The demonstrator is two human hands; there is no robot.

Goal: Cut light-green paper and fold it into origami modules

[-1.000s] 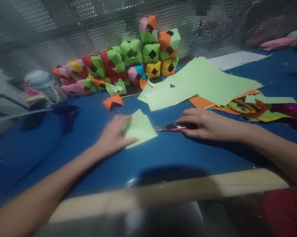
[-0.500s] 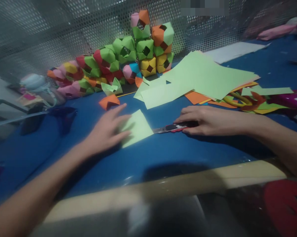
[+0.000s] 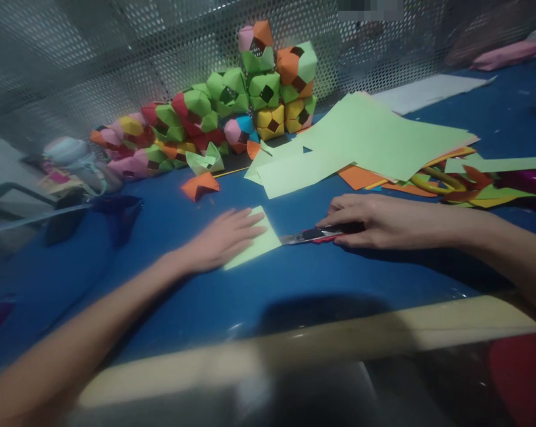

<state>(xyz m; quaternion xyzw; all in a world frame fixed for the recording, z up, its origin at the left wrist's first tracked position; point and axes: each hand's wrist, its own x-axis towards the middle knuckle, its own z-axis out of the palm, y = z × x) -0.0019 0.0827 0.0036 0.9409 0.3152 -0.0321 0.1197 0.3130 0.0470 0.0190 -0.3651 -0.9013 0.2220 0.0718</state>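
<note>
A small folded piece of light green paper [image 3: 261, 243] lies on the blue tabletop [image 3: 196, 314]. My left hand [image 3: 225, 237] rests flat on it, fingers stretched out over its left and upper part. In my right hand [image 3: 361, 220] is a box cutter [image 3: 314, 234] with a red and black handle, its blade out and pointing left. The blade tip meets the right corner of the folded paper; whether it sits inside the fold I cannot tell. My right fingers are wrapped round the handle.
Folded paper cubes [image 3: 230, 92] in many colours are stacked along a perforated metal panel [image 3: 161, 53]. Large green sheets [image 3: 383, 133] lie behind my right hand, beside yellow-handled scissors [image 3: 441, 181] and paper scraps. A folded orange piece [image 3: 200, 187] lies beyond my left hand. A pale edge strip [image 3: 294, 344] borders the table.
My left hand has come down and moved right, flattening onto the green paper. The box cutter stays at the paper's right corner. The whole view has shifted slightly.
</note>
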